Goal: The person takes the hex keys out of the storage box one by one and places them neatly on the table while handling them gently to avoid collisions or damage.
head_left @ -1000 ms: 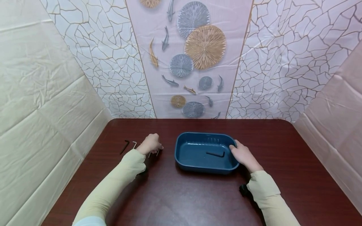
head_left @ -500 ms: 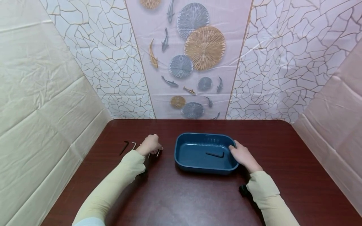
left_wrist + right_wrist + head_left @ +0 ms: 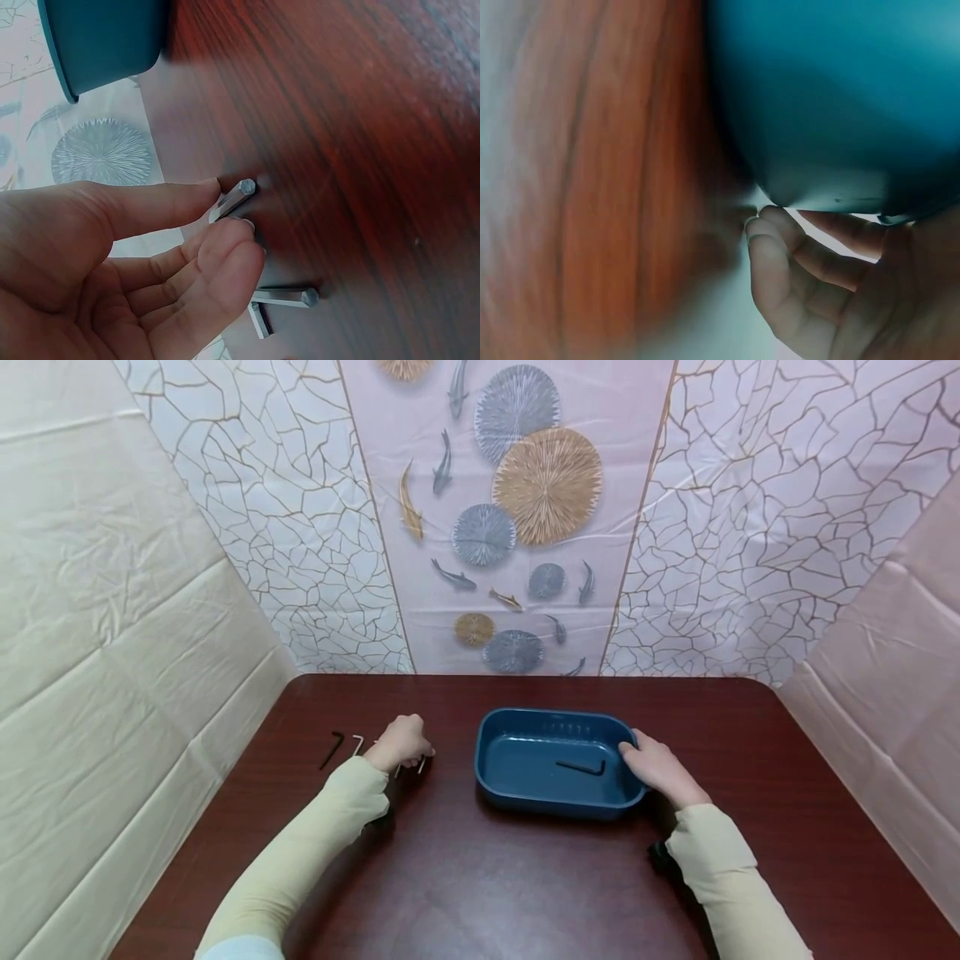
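Observation:
In the head view my left hand (image 3: 402, 742) is low over the left part of the table. Its thumb and index finger pinch a silver hex key (image 3: 237, 198), seen end-on in the left wrist view. A second silver hex key (image 3: 289, 297) lies just beyond the curled fingers. My right hand (image 3: 662, 768) grips the right end of a blue rectangular tray (image 3: 558, 803), thumb over the rim and fingers curled outside against its wall. Inside the tray lies a black hex key (image 3: 581, 768).
Left of my left hand, a black hex key (image 3: 332, 750) and a silver hex key (image 3: 357, 744) lie on the dark red-brown table (image 3: 480, 885). A patterned cloth (image 3: 517, 577) hangs behind the table's far edge, with pale cloth walls at both sides.
The tray has shifted slightly to the right together with my right hand. My left hand stays at the silver hex key, nearly still.

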The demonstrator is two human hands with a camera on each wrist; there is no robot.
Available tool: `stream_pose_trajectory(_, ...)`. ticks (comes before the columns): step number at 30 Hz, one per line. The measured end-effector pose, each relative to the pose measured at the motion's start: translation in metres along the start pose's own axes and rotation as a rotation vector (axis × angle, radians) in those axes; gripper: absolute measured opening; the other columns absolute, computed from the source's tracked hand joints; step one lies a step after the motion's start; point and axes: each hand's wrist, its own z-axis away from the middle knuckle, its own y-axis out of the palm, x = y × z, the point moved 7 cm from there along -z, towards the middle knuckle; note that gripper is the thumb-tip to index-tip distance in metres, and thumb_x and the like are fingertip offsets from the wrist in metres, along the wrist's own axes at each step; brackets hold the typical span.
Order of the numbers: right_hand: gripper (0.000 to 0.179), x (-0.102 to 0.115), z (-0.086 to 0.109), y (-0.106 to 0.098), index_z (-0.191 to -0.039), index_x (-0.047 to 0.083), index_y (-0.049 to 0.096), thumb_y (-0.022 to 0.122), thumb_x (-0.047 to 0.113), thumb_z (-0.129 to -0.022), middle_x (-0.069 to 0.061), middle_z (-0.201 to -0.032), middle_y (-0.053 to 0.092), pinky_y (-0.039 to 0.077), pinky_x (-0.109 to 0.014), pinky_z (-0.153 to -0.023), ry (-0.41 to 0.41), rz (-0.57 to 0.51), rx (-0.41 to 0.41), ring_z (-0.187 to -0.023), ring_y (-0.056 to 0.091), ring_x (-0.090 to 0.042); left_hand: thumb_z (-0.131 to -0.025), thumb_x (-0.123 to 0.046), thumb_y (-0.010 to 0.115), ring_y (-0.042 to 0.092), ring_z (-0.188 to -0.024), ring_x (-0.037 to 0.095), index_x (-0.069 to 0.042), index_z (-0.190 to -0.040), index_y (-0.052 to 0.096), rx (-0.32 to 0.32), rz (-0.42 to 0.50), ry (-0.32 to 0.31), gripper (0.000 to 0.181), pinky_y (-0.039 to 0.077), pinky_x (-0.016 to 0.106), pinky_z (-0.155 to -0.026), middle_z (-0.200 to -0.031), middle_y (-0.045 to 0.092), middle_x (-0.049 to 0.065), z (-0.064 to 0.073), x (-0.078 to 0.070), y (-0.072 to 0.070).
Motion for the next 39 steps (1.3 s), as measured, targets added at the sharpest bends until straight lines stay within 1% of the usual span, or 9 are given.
stream_pose_trajectory(7,0.066,-0.009,0.003,-0.008,-0.156,-0.010,0.009,0.031,0.031,-0.109,-0.038,-0.156,0.021,0.036,-0.066,-0.105,0.022,-0.002,0.020,-0.137,0.034,-0.055,-0.090,-0.010,0.075,0.061,-0.049,0.020,0.001,-0.071,0.067,0.001,-0.019,-0.013,0.024,0.052,0.031,-0.050,-0.056,0.061,0.008,0.000,-0.001,-0.002)
stream_pose_trajectory(13,0.068,-0.015,0.007,-0.015,-0.156,-0.010,0.006,0.031,0.032,-0.109,-0.039,-0.157,0.017,0.036,-0.066,-0.105,0.031,0.000,0.031,-0.138,0.030,-0.056,-0.090,-0.011,0.074,0.057,-0.046,0.020,0.003,-0.074,0.070,-0.022,-0.047,0.002,0.022,0.049,0.030,-0.052,-0.050,0.055,0.006,0.003,-0.006,-0.015)
stream_pose_trajectory(17,0.069,-0.018,0.009,-0.017,-0.156,-0.010,0.005,0.031,0.033,-0.109,-0.038,-0.157,0.016,0.033,-0.068,-0.106,0.041,0.012,0.031,-0.139,0.029,-0.057,-0.090,-0.013,0.075,0.045,-0.042,0.015,-0.007,-0.058,0.058,-0.062,-0.052,0.025,0.036,0.043,0.029,-0.050,-0.046,0.043,-0.002,-0.001,-0.015,-0.030)
stream_pose_trajectory(20,0.069,-0.019,0.010,-0.018,-0.156,-0.010,0.004,0.031,0.033,-0.109,-0.039,-0.157,0.015,0.035,-0.067,-0.105,0.048,0.012,0.032,-0.138,0.030,-0.057,-0.088,-0.016,0.076,0.033,-0.044,0.012,-0.014,-0.053,0.045,-0.099,-0.067,0.060,0.047,0.036,0.029,-0.049,-0.049,0.035,-0.004,-0.007,-0.030,-0.042)
stream_pose_trajectory(24,0.070,-0.020,0.011,-0.017,-0.156,-0.011,0.002,0.031,0.034,-0.110,-0.039,-0.157,0.014,0.040,-0.065,-0.102,0.052,0.009,0.036,-0.136,0.033,-0.056,-0.087,-0.020,0.077,0.038,-0.049,0.011,-0.016,-0.055,0.052,-0.118,-0.073,0.153,0.041,0.036,0.029,-0.051,-0.052,0.044,-0.006,-0.014,-0.064,-0.050)
stream_pose_trajectory(28,0.066,-0.021,0.012,-0.017,-0.156,-0.010,0.009,0.031,0.032,-0.109,-0.039,-0.153,0.025,0.050,-0.055,-0.091,0.042,-0.005,0.030,-0.125,0.047,-0.050,-0.088,-0.021,0.078,0.044,-0.053,0.013,-0.011,-0.062,0.064,-0.099,-0.063,0.263,0.032,0.038,0.029,-0.054,-0.055,0.054,-0.003,-0.020,-0.111,-0.052)
stream_pose_trajectory(31,0.064,-0.021,0.012,-0.016,-0.156,-0.009,0.013,0.032,0.031,-0.109,-0.038,-0.151,0.029,0.050,-0.054,-0.090,0.036,-0.010,0.022,-0.122,0.050,-0.047,-0.090,-0.022,0.078,0.049,-0.057,0.014,-0.010,-0.070,0.071,-0.079,-0.069,0.314,0.024,0.041,0.030,-0.058,-0.062,0.060,-0.002,-0.023,-0.147,-0.049)
stream_pose_trajectory(35,0.065,-0.023,0.011,-0.017,-0.156,-0.009,0.012,0.032,0.032,-0.110,-0.038,-0.152,0.028,0.048,-0.057,-0.092,0.037,-0.006,0.011,-0.123,0.048,-0.048,-0.091,-0.026,0.077,0.061,-0.070,0.015,-0.011,-0.087,0.076,-0.054,-0.089,0.369,0.016,0.049,0.031,-0.067,-0.080,0.070,-0.001,-0.025,-0.192,-0.040)
stream_pose_trajectory(39,0.065,-0.023,0.013,-0.018,-0.156,-0.009,0.012,0.032,0.031,-0.110,-0.038,-0.150,0.030,0.051,-0.046,-0.081,0.032,-0.021,0.011,-0.115,0.053,-0.044,-0.092,-0.026,0.077,0.063,-0.079,0.014,-0.011,-0.097,0.074,-0.045,-0.111,0.453,0.016,0.051,0.030,-0.074,-0.090,0.071,0.000,-0.024,-0.232,-0.029)
